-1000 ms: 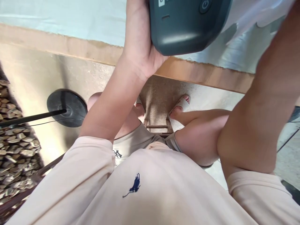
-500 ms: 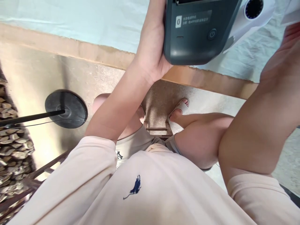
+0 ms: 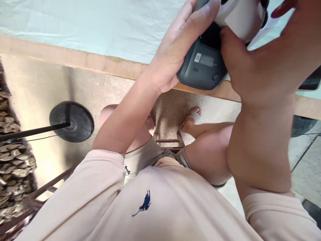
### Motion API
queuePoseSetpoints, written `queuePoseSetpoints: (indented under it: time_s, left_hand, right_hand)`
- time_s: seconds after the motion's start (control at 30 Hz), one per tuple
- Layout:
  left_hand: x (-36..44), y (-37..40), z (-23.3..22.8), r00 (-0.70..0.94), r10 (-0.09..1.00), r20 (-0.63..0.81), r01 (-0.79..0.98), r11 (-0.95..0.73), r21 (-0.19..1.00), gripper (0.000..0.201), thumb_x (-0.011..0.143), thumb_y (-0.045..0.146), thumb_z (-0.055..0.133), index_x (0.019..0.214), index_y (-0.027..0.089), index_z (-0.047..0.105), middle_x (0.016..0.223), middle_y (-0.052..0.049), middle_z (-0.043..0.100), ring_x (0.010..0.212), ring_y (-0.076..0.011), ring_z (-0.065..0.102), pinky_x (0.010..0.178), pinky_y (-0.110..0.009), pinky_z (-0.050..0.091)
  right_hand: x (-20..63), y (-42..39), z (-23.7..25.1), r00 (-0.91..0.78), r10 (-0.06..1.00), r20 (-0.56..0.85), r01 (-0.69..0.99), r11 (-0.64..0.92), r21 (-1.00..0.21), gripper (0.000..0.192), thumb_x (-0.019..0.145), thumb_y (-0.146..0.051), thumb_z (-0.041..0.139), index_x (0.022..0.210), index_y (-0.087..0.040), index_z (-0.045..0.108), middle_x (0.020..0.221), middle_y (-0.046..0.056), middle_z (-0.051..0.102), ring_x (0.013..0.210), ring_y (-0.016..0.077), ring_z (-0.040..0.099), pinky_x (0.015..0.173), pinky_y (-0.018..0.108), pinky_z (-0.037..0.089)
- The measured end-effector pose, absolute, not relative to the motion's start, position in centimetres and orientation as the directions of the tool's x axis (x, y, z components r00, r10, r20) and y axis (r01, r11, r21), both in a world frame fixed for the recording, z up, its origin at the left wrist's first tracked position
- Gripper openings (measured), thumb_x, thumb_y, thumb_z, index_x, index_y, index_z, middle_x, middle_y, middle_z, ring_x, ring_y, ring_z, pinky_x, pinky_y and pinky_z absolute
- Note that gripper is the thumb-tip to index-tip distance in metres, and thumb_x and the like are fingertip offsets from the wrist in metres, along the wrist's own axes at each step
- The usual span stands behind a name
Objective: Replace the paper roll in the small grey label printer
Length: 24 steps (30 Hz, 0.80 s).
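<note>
My left hand (image 3: 175,50) is wrapped around the side of a dark grey portable label printer (image 3: 203,68), its thumb reaching over the top. The printer is tilted above the table's front edge, showing a Bluetooth sticker and a power button. A white roll of label paper (image 3: 242,20) with a dark core lies against the printer's open upper part, partly cut off by the frame. My right hand (image 3: 263,63) grips this roll, the thumb at its lower edge beside the printer's dark compartment. The right fingers are partly hidden or out of frame.
A pale blue cloth (image 3: 87,26) covers the wooden-edged table (image 3: 75,57). The corner of a dark phone-like device (image 3: 311,83) shows at right. On the floor stand a black round base with a pole (image 3: 71,122) and stacked firewood (image 3: 16,160) at far left.
The printer has lowered slightly and tilted, with my left thumb now over its top. My right hand has come inward from the right, and the roll now sits against the printer's open top.
</note>
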State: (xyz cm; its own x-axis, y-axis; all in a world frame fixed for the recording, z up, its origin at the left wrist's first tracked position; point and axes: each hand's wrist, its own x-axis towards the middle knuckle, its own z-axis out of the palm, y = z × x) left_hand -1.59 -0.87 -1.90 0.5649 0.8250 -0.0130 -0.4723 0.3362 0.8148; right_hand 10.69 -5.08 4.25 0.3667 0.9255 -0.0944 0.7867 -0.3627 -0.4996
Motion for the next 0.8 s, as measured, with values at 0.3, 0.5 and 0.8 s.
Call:
queuePoseSetpoints:
  time_s: [0.3,0.5,0.8]
  left_hand:
    - [-2.1,0.3,-2.8,0.521,0.830,-0.198,-0.286,0.389,0.876,0.050,0.092,0.059,0.030,0.110,0.032,0.068,0.087,0.000,0.067,0.123,-0.0311,0.061,0.075,-0.039,0.061]
    - [-2.1,0.8,-3.3,0.582,0.811,-0.050,-0.354,0.309,0.883,0.034,0.091,0.049,0.045,0.101,0.027,0.069,0.093,-0.002,0.070,0.125,-0.0296,0.059,0.081,-0.038,0.059]
    - [-1.7,0.1,-2.8,0.263,0.957,-0.122,-0.131,0.161,0.978,0.047,0.100,0.045,0.030,0.104,0.019,0.069,0.099,0.000,0.068,0.113,-0.0267,0.067,0.072,-0.034,0.056]
  right_hand:
    - [13.1,-5.8,2.9,-0.180,0.913,0.365,0.932,0.277,-0.233,0.038,0.096,-0.042,0.035,0.108,-0.024,0.067,0.096,-0.002,0.060,0.105,0.0140,0.059,0.097,0.028,0.047]
    - [12.5,-5.3,3.0,-0.049,0.947,0.319,0.964,0.128,-0.234,0.027,0.092,-0.039,0.046,0.104,-0.024,0.066,0.102,-0.002,0.060,0.105,0.0193,0.058,0.098,0.036,0.049]
    - [14.1,-5.0,4.0,-0.161,0.964,0.210,0.877,0.237,-0.418,0.047,0.076,-0.031,0.067,0.121,-0.031,0.056,0.118,-0.010,0.055,0.112,0.0172,0.058,0.089,0.032,0.051]
